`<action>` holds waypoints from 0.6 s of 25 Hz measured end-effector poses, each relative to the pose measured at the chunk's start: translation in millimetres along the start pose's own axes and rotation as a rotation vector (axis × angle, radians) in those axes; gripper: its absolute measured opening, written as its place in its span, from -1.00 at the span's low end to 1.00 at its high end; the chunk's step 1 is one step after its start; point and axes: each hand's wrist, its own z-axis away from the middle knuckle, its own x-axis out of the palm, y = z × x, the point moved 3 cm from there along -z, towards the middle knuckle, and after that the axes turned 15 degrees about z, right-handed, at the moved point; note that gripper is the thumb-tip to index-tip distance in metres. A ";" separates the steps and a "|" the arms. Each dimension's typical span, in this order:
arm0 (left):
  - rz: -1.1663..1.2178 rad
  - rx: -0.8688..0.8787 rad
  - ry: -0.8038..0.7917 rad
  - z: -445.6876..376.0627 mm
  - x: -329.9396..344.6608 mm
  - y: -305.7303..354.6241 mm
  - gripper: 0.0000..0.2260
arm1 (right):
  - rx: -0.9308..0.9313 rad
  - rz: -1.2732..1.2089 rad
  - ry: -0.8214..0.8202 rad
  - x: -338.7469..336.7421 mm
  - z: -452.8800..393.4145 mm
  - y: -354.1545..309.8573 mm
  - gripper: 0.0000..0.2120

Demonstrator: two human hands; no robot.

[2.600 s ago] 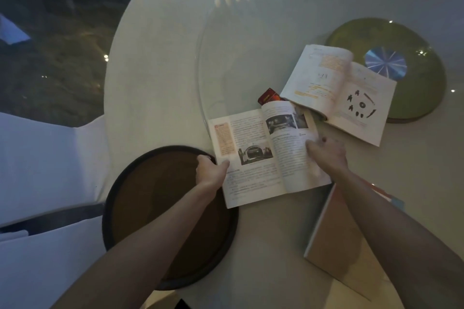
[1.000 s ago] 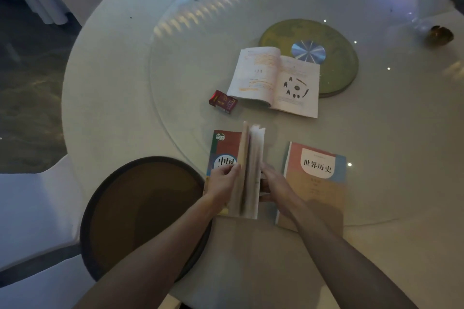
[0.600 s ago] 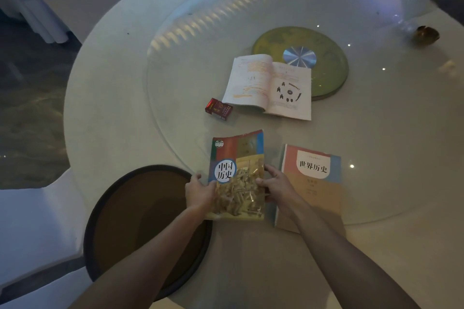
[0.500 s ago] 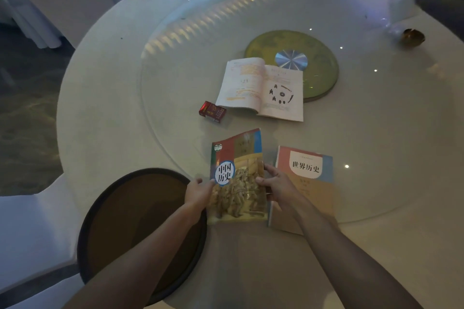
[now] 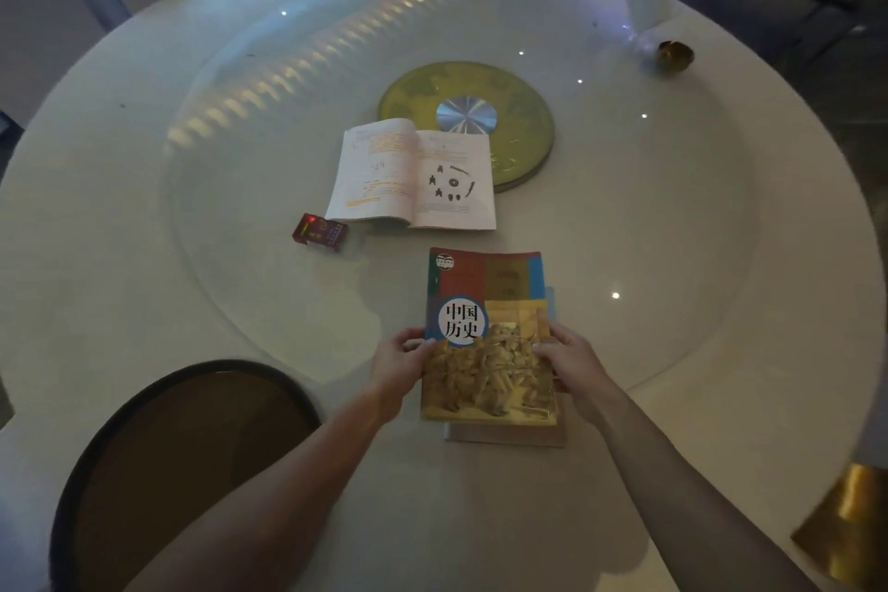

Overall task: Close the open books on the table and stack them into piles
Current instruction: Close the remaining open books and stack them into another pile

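Both hands have a grip on the closed book point(image 5: 487, 337): the left hand point(image 5: 399, 365) is clamped on its left edge and the right hand point(image 5: 567, 363) on its right edge, fingers over the cover at about mid-height. It lies on top of another closed book point(image 5: 504, 435), whose near edge and a sliver of its right side show from under it, at the near part of the worktop point(image 5: 144, 255). It looks like a thin paperback: light, somewhat floppy, with a glossy cover that may slide on the one below, so holding both long edges and squaring it up seems the safer way.

To the near left sits a round dark tray point(image 5: 182, 471). Farther off, a small red box point(image 5: 319, 232) lies left of the open book point(image 5: 413, 175), which rests flat, pages up, its far right corner overlapping a green disc point(image 5: 519, 125). Its soft pages would likely bend if lifted by one corner; taking an outer cover edge and folding it over the spine looks best. A small gold bowl point(image 5: 675, 55) stands far right.
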 end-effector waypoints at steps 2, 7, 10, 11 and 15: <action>-0.042 0.007 -0.002 -5.3 16.2 -5.4 -0.75 | 0.007 0.040 0.039 -9.5 -1.3 10.2 -0.62; -0.193 -0.002 0.083 -10.0 34.3 -33.7 -0.71 | -0.003 0.214 0.116 -18.1 -12.0 40.1 -0.76; -0.327 0.032 0.140 -6.0 32.3 -43.6 -0.65 | -0.032 0.512 0.175 -19.0 -18.9 47.6 -0.81; -0.394 0.059 0.158 -5.9 31.0 -42.9 -0.67 | -0.049 0.612 0.173 -18.7 -21.7 48.5 -0.79; -0.639 0.136 0.105 -12.2 27.1 -38.1 -0.79 | -0.084 0.783 0.111 -18.6 -34.8 53.7 -0.78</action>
